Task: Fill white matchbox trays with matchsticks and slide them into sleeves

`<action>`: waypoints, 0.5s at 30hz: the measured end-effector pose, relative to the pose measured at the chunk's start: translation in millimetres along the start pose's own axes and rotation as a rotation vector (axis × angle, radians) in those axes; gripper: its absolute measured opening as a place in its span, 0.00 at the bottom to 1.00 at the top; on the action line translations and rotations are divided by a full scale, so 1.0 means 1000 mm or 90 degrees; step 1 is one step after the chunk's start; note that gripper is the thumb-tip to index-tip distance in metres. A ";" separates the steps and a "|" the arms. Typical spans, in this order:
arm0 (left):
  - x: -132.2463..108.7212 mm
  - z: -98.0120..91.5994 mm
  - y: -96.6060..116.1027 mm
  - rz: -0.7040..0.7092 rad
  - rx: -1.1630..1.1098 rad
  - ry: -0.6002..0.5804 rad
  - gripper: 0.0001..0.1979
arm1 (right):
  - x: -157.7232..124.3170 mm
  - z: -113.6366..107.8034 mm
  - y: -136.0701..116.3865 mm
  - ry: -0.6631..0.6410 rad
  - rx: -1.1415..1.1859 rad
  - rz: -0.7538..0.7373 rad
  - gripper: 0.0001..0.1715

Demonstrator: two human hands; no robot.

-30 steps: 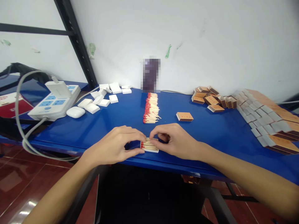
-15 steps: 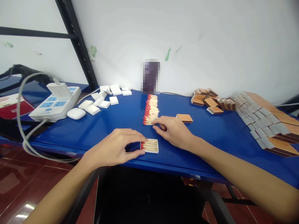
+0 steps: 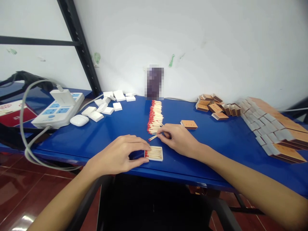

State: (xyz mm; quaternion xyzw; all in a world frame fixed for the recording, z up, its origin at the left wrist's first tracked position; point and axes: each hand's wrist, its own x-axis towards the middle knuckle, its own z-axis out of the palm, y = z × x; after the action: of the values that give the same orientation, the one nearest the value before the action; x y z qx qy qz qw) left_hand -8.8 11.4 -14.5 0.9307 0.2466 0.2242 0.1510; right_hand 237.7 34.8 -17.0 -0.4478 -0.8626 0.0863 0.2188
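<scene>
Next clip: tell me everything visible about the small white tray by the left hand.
The white tray is a shallow, open rectangular drawer, cardboard by its look, lying flat near the front edge of the blue table. Red-tipped matches fill it side by side, heads to the left. The left hand pinches its left end, fingers touching the rim. The right hand, pinching a loose match, is clear of it.

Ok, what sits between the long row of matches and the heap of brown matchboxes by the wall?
In the head view, one lone brown matchbox lies flat on the blue table, touching neither row nor heap.
</scene>
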 end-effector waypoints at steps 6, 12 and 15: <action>0.000 -0.001 0.000 0.004 -0.004 -0.003 0.11 | -0.004 -0.004 -0.002 -0.018 0.036 0.004 0.05; 0.001 -0.002 0.001 0.003 -0.004 -0.005 0.10 | -0.004 -0.003 -0.005 -0.014 0.083 0.016 0.06; 0.001 -0.003 0.002 -0.008 0.010 -0.005 0.12 | -0.005 -0.002 -0.005 -0.009 0.087 0.005 0.07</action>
State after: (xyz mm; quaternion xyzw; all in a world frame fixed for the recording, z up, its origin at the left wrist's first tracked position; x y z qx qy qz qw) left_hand -9.0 10.6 -10.8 0.9310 0.2536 0.2179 0.1462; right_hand 238.0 27.6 -14.9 -0.4345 -0.8546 0.1489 0.2422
